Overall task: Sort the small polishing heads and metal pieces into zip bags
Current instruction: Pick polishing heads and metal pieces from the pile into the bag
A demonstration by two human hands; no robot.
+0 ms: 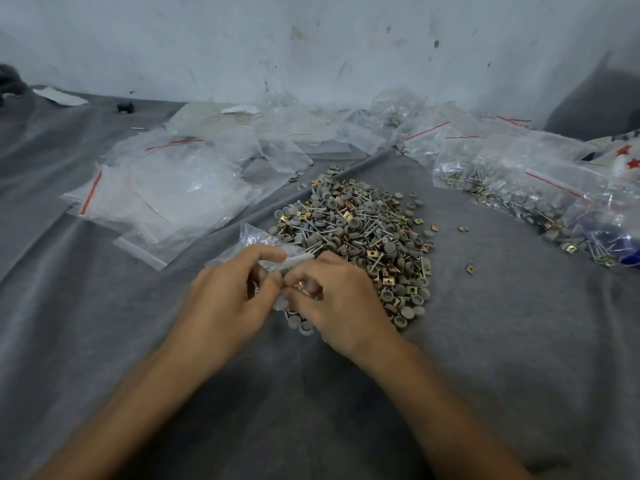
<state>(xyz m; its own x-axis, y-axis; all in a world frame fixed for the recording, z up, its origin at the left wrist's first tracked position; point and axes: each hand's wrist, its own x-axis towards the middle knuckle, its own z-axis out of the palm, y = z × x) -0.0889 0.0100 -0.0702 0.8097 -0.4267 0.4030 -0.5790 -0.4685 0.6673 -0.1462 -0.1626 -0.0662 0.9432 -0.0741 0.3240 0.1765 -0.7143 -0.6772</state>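
Dim, flat light; soft blur, warped edges.

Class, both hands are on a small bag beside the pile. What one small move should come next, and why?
Probably pull the small bag open at its mouth. The left hand and right hand both pinch it at one edge, close beside the pile of loose parts, so it looks ready for filling. Whether it already holds pieces is unclear.

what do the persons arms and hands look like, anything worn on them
The left forearm and right forearm are bare to the frame's bottom edge, with no sleeve in view. The left grip and right grip are bare hands: no gloves, rings, watch or wristband show. Blur hides finer marks.
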